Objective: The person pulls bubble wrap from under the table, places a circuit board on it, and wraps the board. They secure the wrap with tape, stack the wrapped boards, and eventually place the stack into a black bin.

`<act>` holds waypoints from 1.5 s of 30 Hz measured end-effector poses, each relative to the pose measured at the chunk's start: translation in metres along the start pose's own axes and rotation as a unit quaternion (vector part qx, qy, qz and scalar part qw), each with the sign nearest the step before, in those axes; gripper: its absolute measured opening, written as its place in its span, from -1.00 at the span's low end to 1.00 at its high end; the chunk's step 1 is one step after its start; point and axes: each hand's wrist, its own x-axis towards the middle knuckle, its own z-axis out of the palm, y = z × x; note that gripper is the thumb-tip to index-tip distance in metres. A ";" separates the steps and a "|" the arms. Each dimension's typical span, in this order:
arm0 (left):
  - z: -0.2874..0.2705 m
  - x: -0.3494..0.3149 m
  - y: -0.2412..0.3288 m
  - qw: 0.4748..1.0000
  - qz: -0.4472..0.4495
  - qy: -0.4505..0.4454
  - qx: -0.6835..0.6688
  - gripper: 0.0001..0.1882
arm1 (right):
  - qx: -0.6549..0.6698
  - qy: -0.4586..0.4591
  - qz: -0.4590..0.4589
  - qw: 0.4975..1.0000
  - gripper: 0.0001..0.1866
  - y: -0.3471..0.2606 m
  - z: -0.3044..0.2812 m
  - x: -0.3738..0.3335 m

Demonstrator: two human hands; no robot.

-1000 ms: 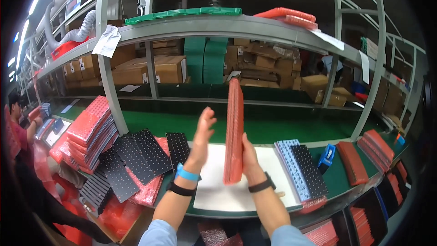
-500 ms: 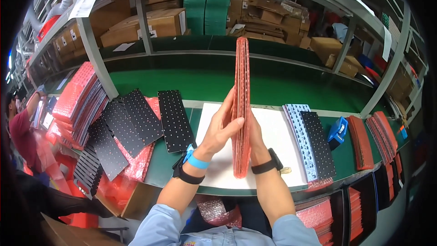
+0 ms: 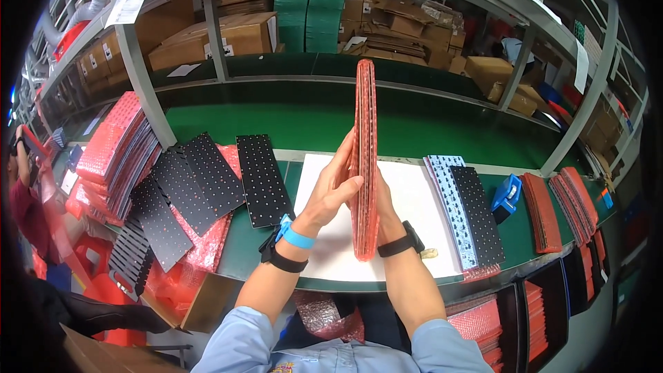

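Upright over the white work surface (image 3: 324,252) stands a thin stack of flat panels layered with pink bubble wrap (image 3: 364,138), its narrow edge facing me. My left hand (image 3: 333,190) presses on its left side, thumb across the near edge. On the other side my right hand (image 3: 387,211) grips it, its fingers largely hidden behind the stack. Left of the white surface lies a black dotted panel (image 3: 264,179). At the right edge, a pale blue patterned panel (image 3: 452,211) and another black dotted panel (image 3: 478,214) lie side by side.
More black dotted panels (image 3: 207,179) overlap on pink bubble wrap at left, beside a tall wrapped stack (image 3: 114,145). A blue tape dispenser (image 3: 507,197) and pink-wrapped bundles (image 3: 540,214) stand right. A metal post (image 3: 141,83) rises behind; another person (image 3: 31,200) works far left.
The stack stays upright between my hands, dipping very slightly at its top. The whole view has shifted a little. At far left the other person's arm and pink wrap have moved.
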 end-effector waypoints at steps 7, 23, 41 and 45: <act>-0.005 0.002 -0.006 1.000 -0.008 -0.001 0.006 -0.06 | -0.027 -0.018 -0.013 0.999 -0.49 0.002 -0.004 0.004; -0.002 0.004 -0.007 1.000 -0.013 0.009 -0.002 -0.08 | -0.042 0.016 -0.006 0.999 -0.48 -0.004 0.000 0.002; -0.013 -0.001 -0.012 0.995 -0.019 0.020 -0.091 -0.14 | -0.051 -0.062 -0.091 0.993 -0.51 -0.005 0.002 0.001; -0.004 -0.016 -0.007 0.995 -0.015 0.027 -0.095 -0.06 | -0.094 -0.056 -0.109 0.988 -0.51 -0.069 0.012 -0.063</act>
